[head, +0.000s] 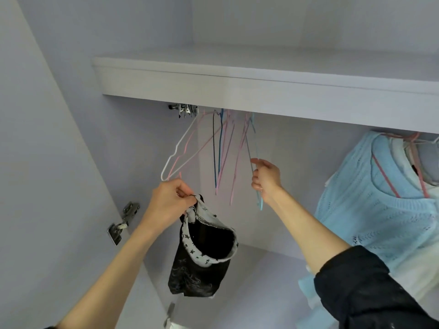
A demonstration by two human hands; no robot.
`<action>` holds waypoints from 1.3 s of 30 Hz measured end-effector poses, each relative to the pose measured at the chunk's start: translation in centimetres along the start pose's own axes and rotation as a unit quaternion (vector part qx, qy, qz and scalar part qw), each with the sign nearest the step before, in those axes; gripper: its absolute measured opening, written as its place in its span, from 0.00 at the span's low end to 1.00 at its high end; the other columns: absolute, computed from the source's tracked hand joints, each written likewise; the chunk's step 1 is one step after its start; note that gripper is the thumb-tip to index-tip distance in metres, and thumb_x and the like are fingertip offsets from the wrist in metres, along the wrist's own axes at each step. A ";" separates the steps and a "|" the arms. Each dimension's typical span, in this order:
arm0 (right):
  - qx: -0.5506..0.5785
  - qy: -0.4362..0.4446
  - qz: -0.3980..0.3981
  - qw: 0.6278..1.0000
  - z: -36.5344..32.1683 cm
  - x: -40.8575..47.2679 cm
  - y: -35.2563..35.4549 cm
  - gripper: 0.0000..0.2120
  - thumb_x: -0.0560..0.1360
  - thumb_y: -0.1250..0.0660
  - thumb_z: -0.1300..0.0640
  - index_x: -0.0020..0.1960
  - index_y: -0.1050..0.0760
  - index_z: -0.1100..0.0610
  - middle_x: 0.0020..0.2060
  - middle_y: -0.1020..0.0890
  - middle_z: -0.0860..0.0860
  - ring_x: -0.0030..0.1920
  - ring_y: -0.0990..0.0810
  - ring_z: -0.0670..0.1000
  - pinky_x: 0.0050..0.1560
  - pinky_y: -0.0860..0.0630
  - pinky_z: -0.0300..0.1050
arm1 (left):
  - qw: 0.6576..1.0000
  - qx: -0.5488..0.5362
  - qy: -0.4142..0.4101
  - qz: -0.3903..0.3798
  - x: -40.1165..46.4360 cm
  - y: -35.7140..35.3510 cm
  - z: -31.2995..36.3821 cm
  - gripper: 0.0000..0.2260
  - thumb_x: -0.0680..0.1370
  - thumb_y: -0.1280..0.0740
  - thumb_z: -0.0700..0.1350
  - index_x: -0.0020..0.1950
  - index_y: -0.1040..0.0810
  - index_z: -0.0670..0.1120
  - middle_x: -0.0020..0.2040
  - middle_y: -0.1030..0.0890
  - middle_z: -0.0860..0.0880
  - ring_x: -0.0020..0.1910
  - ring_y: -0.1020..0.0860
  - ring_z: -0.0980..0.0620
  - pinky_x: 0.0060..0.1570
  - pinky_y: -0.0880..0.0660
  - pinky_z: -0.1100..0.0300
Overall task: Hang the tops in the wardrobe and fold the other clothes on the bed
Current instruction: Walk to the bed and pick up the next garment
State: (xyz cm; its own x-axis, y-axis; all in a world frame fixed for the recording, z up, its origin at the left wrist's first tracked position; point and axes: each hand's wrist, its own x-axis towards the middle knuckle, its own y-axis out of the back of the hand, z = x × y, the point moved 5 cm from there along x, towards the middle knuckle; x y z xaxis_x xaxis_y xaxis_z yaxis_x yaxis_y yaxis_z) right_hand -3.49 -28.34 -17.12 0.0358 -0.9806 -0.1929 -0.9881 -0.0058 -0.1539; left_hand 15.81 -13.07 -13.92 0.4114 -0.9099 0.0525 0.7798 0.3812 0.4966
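Wardrobe interior: left hand (pixel 169 200) pinches a black top (pixel 202 252) by its starred trim, dangling below empty hangers; right hand (pixel 264 178) grips what looks like a pale blue hanger (pixel 255 167). Best to unhook it fully before threading the neckline

text: none legible — black top (pixel 202 257) shows stars and pattern only (no words) | labels: none

Smooth panels, thin coated wire, soft cloth

The wardrobe shelf (pixel 237 84) looks matt and smooth; the door hinge (pixel 123 222) is shiny metal; the hangers (pixel 221 148) look like thin coated wire; the black top (pixel 202 255) is cloth with printed trim, the blue sweater (pixel 380 210) an open, textured knit.
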 end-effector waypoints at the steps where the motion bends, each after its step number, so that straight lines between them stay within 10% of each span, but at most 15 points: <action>1: 0.010 0.012 0.006 1.000 -0.3 -0.1 0.3 0.11 0.80 0.48 0.64 0.53 0.27 0.59 0.19 0.40 0.46 0.17 0.45 0.42 0.18 0.48 0.32 | 1.000 0.000 0.000 -0.005 -0.1 -0.3 0.0 0.07 0.71 0.29 0.35 0.36 0.23 0.45 0.36 0.21 0.47 0.37 0.23 0.48 0.48 0.22 0.47; 13: -0.107 0.093 0.119 0.983 -0.2 1.0 6.4 0.17 0.75 0.48 0.68 0.37 0.31 0.50 0.31 0.31 0.48 0.29 0.36 0.46 0.30 0.40 0.38 | 0.999 0.002 -0.021 -0.038 -0.7 -3.5 1.4 0.08 0.71 0.30 0.34 0.36 0.23 0.46 0.35 0.22 0.48 0.35 0.25 0.50 0.43 0.25 0.55; 22: -0.187 0.141 0.217 0.948 -3.2 1.8 9.8 0.16 0.75 0.45 0.70 0.57 0.24 0.63 0.51 0.20 0.62 0.49 0.23 0.59 0.51 0.26 0.49 | 0.999 0.004 -0.033 -0.039 -1.0 -4.5 2.2 0.09 0.71 0.30 0.34 0.35 0.23 0.47 0.34 0.22 0.49 0.34 0.24 0.51 0.44 0.22 0.52; 26: -0.153 0.113 0.207 0.960 -2.6 2.1 10.9 0.17 0.75 0.48 0.70 0.58 0.27 0.61 0.46 0.25 0.55 0.44 0.29 0.52 0.35 0.34 0.37 | 0.999 0.002 -0.033 -0.035 -0.9 -4.3 2.0 0.06 0.71 0.30 0.35 0.37 0.22 0.44 0.36 0.21 0.47 0.35 0.23 0.50 0.45 0.21 0.51; 39: -0.107 0.146 0.237 0.954 -1.5 0.1 14.9 0.09 0.77 0.42 0.62 0.47 0.23 0.60 0.30 0.30 0.47 0.32 0.33 0.49 0.35 0.34 0.44 | 1.000 0.020 -0.018 -0.016 -0.9 -6.3 1.0 0.04 0.73 0.30 0.40 0.39 0.23 0.45 0.37 0.19 0.48 0.36 0.23 0.53 0.38 0.30 0.63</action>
State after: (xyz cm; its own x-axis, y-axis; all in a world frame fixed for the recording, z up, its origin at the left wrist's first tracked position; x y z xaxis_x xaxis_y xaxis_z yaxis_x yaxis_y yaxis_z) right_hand -18.41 -28.80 -17.92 -0.4359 -0.8953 0.0917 -0.8917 0.4434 0.0906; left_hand 10.10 -14.81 -16.24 0.3686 -0.9271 0.0676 0.7725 0.3459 0.5325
